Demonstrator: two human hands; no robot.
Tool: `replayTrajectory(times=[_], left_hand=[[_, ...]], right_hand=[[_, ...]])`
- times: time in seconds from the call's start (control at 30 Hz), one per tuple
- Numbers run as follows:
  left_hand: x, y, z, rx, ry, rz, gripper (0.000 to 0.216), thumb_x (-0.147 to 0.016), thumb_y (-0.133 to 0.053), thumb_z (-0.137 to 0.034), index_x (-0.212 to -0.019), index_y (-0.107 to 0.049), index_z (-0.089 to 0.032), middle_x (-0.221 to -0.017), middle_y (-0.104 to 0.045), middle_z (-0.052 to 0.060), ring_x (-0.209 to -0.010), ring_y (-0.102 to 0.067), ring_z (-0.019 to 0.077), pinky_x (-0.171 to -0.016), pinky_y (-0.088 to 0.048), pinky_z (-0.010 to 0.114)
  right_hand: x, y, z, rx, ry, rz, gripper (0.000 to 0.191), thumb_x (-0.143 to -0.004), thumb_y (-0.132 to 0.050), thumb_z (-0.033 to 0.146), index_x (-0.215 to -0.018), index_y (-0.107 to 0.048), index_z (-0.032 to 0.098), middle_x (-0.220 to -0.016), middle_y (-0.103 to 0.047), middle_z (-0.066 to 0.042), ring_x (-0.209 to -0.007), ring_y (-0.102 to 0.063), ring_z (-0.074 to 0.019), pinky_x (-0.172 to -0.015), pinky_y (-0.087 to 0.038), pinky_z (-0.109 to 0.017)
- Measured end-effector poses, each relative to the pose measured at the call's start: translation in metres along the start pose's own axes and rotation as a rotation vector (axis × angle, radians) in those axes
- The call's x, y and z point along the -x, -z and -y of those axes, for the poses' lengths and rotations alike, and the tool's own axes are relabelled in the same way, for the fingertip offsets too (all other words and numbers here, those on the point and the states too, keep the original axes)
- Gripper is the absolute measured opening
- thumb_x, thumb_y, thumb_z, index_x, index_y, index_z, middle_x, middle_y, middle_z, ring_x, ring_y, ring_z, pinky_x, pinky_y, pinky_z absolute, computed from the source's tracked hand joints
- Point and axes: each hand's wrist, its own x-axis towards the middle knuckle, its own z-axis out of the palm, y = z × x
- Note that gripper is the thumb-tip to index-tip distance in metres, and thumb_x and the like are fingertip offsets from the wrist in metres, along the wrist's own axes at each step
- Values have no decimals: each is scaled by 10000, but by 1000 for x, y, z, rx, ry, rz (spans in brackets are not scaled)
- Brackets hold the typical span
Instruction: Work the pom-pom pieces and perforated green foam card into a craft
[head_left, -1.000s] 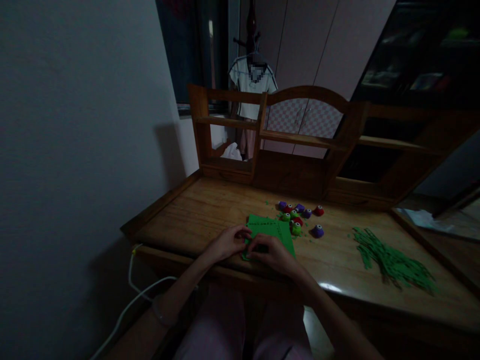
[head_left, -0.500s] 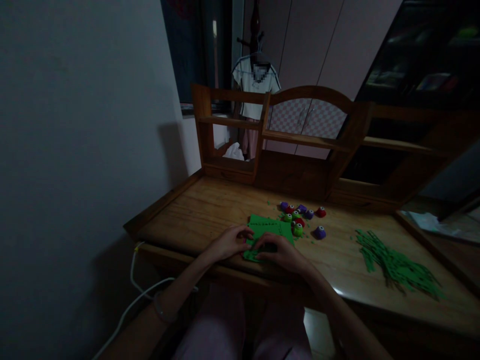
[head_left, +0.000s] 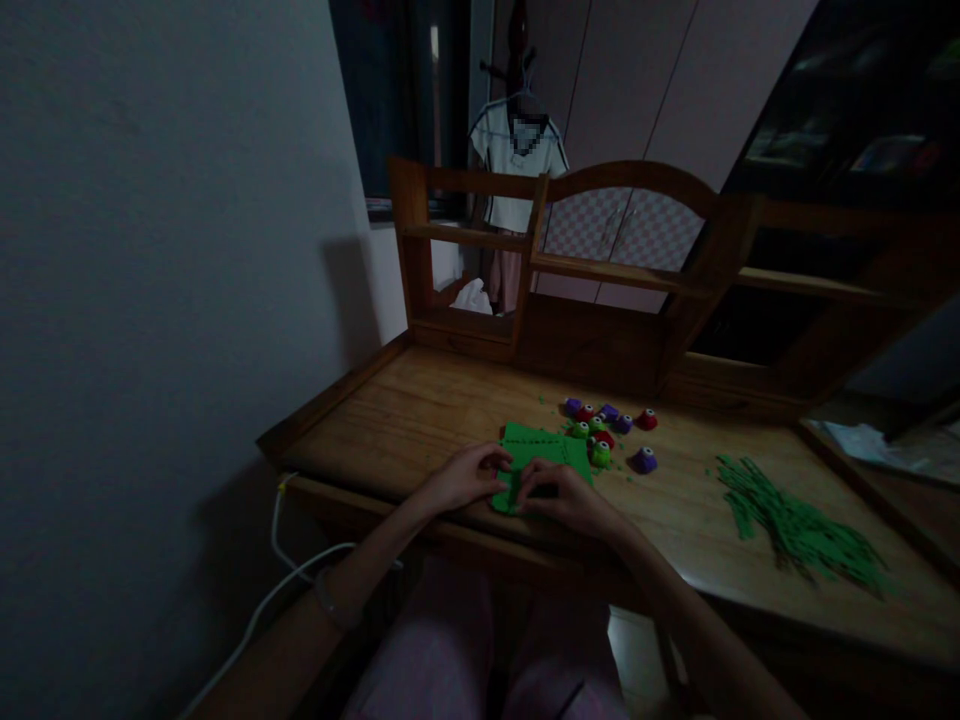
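Note:
A green sheet (head_left: pixel 541 448) with dotted lines of small dark slits lies near the desk's front edge. My left hand (head_left: pixel 469 476) rests at its left edge, with thumb and fingers curved and a gap between them. Over the sheet's front right part is my right hand (head_left: pixel 566 494), fingers bent down and drawn together near the thumb. Whatever its fingertips hold is too dark and small to make out. Both hands cover parts of the sheet's near side.
Several small purple, red and green pieces with white eyes, such as a purple one (head_left: pixel 645 460), stand behind the sheet among green scraps. A pile of green strips (head_left: pixel 799 525) lies at right. A wooden shelf (head_left: pixel 600 265) backs the desk; a white cable (head_left: pixel 277 535) hangs at left.
The view has shifted slightly. My right hand's fingers have drawn back a little to the right over the sheet, and my left hand stays by its left edge.

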Motion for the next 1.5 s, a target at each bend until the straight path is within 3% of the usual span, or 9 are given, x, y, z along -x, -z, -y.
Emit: replayTrajectory(times=[0.17,0.33,0.5,0.83,1.07,1.33,1.5], left_hand=[[1,0,2,2,-10,-3,393,-728,-693,-248,-1103,-591,-186,-1015,-666,44,-953,-592,170,-863,-438,288],[4,-1,-7,-47,-32,-21,360,-751,-678,-320,-1078,-593,-194,-1009,-656,34,-938,-584,163,-840,-434,273],[5,-5,-12,-208,-19,-82,365,-721,-702,-362,-1043,-603,-223,-994,-649,15,-963,-556,193,-856,-409,301],[4,-6,-8,-233,-39,-80,387,-721,-708,-393,-1055,-597,-234,-1001,-642,10,-957,-552,187,-851,-397,294],[6,-6,-9,-242,-35,-80,381,-722,-707,-385,-1054,-597,-235,-1004,-645,11,-964,-551,193,-861,-399,302],[4,-6,-10,-251,-13,-67,373,-709,-706,-308,-1059,-600,-233,-1007,-651,12,-973,-556,200,-869,-399,309],[5,-6,-11,-264,-5,-71,383,-717,-701,-376,-1056,-595,-232,-1010,-649,16,-966,-557,200,-868,-399,314]], right_hand=[[7,11,4,-1,-15,69,176,-786,-687,371,-856,-703,210,-992,-624,-38,-968,-585,-183,-905,-430,-320],[10,17,5,45,-92,30,365,-730,-740,376,-1053,-647,234,-1056,-634,-31,-1008,-574,-202,-923,-424,-343],[3,11,0,42,-33,4,188,-801,-673,360,-904,-684,204,-957,-637,-39,-933,-591,-186,-876,-444,-326],[16,26,-3,37,-14,57,162,-789,-683,370,-815,-723,215,-1047,-579,-52,-997,-570,-190,-916,-432,-342],[16,30,3,70,-21,67,374,-740,-728,392,-1074,-654,239,-1108,-593,-48,-1058,-547,-203,-963,-408,-359],[8,27,-8,48,-32,24,233,-771,-689,411,-836,-703,188,-976,-612,-56,-931,-588,-188,-875,-452,-332],[19,40,-9,69,-89,78,226,-742,-712,421,-804,-723,204,-986,-606,-50,-939,-584,-188,-870,-455,-329]])
